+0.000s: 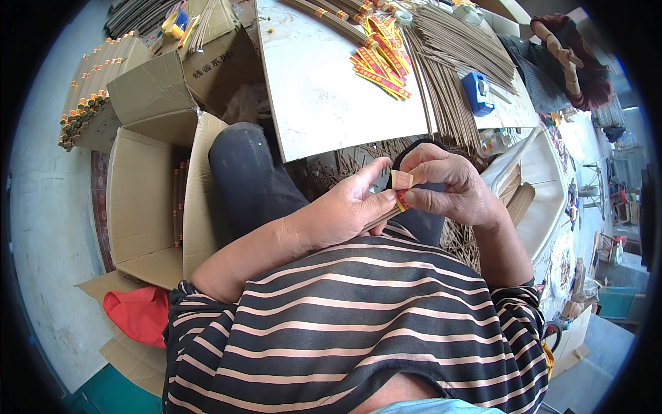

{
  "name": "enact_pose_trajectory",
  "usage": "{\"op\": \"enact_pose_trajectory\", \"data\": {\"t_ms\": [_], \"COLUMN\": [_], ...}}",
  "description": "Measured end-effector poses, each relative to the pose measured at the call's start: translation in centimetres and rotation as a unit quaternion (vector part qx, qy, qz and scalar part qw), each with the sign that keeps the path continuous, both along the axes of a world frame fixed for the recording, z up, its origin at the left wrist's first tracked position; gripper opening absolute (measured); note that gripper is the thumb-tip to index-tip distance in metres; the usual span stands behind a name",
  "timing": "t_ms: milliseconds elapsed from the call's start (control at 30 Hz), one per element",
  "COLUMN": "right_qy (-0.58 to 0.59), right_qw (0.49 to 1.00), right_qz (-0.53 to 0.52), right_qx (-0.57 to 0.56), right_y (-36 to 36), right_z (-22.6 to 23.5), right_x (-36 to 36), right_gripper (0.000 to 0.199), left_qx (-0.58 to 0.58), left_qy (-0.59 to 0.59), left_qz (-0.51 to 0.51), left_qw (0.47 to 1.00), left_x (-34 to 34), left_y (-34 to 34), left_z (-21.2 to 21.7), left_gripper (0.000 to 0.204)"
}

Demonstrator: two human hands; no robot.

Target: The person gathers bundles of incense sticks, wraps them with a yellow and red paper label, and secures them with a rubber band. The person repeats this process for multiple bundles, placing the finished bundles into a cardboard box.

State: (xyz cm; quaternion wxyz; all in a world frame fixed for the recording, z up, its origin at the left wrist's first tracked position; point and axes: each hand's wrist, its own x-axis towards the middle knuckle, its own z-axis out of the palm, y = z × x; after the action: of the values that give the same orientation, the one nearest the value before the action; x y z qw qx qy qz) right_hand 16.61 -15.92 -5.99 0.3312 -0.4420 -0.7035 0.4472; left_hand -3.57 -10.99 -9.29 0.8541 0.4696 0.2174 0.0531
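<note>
In front of my belly, my left hand (345,210) is closed around a thin bundle of brown incense sticks (378,223), most of it hidden by my fingers and shirt. A red and yellow paper label (403,182) wraps the bundle's end, with its paler back side turned up. My right hand (458,183) pinches this label between thumb and fingers, right beside my left thumb. On the white table ahead lies a pile of similar red and yellow labels (386,65). Loose incense sticks (441,83) are spread to the right of the pile.
An open cardboard box (145,196) with a few bundles inside stands at my left. Beyond it, labelled bundles (100,83) are stacked. A blue tape dispenser (477,94) sits on the table's right side, above a white tub (545,179). Another person (565,62) works at the far right.
</note>
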Motion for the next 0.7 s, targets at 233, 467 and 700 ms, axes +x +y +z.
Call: {"op": "enact_pose_trajectory", "data": {"t_ms": [233, 467, 700], "right_qy": [-0.038, -0.061, -0.037], "right_qw": [0.998, 0.996, 0.999], "right_qz": [0.005, 0.020, 0.030], "right_qx": [0.056, 0.067, 0.022], "right_y": [0.14, 0.32, 0.14], "right_z": [0.03, 0.19, 0.42], "right_x": [0.14, 0.33, 0.29], "right_gripper": [0.018, 0.019, 0.019], "left_qx": [0.016, 0.000, -0.002], "left_qy": [0.014, 0.026, 0.017], "left_qz": [-0.018, -0.025, -0.024], "left_qw": [1.000, 0.999, 1.000], "left_x": [0.03, -0.04, -0.03], "left_y": [0.26, 0.42, 0.32], "left_z": [-0.05, 0.09, 0.23], "left_gripper": [0.053, 0.052, 0.043]}}
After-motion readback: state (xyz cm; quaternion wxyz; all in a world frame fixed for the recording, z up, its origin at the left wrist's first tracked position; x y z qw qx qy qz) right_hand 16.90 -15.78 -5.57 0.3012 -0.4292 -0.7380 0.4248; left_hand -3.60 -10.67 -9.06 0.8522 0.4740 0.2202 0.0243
